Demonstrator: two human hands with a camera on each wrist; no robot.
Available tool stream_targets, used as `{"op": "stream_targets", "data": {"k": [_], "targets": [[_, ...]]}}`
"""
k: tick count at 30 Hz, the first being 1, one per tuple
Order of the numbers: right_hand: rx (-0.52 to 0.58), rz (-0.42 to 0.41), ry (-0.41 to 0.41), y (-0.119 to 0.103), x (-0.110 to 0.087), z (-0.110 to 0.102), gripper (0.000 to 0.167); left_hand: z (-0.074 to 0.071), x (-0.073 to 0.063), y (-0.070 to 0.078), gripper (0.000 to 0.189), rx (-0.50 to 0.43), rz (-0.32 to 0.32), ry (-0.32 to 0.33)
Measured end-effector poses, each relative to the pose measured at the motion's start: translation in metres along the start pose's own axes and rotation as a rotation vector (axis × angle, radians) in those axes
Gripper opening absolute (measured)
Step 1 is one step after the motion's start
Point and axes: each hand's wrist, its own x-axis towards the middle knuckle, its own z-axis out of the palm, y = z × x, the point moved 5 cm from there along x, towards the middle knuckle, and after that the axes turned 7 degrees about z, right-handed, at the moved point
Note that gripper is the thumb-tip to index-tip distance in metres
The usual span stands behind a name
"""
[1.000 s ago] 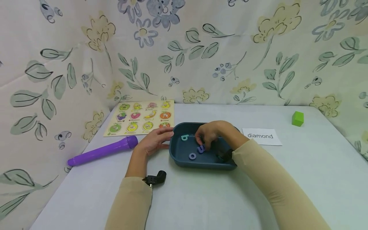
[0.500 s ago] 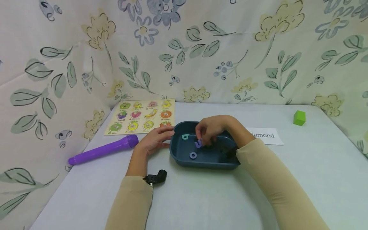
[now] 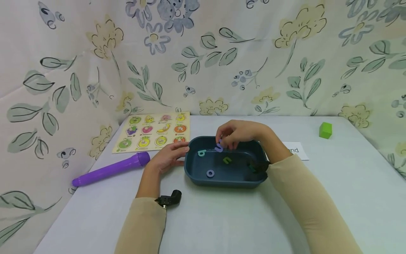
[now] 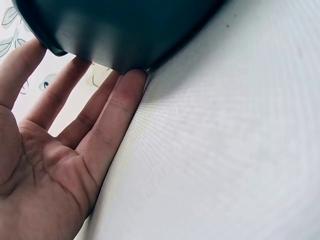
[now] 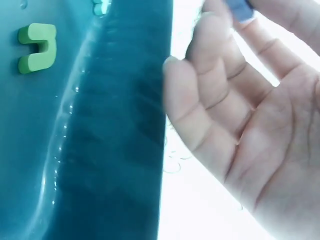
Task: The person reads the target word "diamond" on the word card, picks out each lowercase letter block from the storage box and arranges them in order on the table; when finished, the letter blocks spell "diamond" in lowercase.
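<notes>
A dark teal tray (image 3: pixel 219 183) holds several small letters. My left hand (image 3: pixel 169 157) touches the tray's left end with extended fingers; in the left wrist view, the fingertips (image 4: pixel 134 80) meet the outer wall. Over the tray's far side, my right hand (image 3: pixel 239 133) pinches a purple letter (image 3: pixel 219 147) that looks like a u. The right wrist view shows only a bit of this purple letter (image 5: pixel 241 9) between finger and thumb. A green n-shaped letter (image 3: pixel 227 160), a teal letter (image 3: pixel 201 153) and a purple o (image 3: pixel 210 173) lie inside the tray.
A white word card (image 3: pixel 299 151) behind the right forearm is partly covered. A fruit picture board (image 3: pixel 152 132) lies back left, with a purple stick with a thicker end (image 3: pixel 111 169) before it. A green block (image 3: pixel 325 130) stands at the back right.
My right hand has lifted the purple letter and moved it toward the tray's far side, uncovering the green letter. The left hand has stayed at the tray's left end.
</notes>
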Motion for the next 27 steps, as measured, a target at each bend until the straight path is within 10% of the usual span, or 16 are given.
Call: {"op": "stream_targets", "data": {"k": [12,27], "targets": [[0.145,0.028,0.166,0.01,-0.026,-0.018,0.027,0.0,0.0,-0.001,0.052,-0.012,0.005,-0.004],[0.285,0.134,0.174,0.027,-0.049,-0.021,0.034,0.0,0.0,-0.001,0.054,-0.017,-0.001,-0.008]]}}
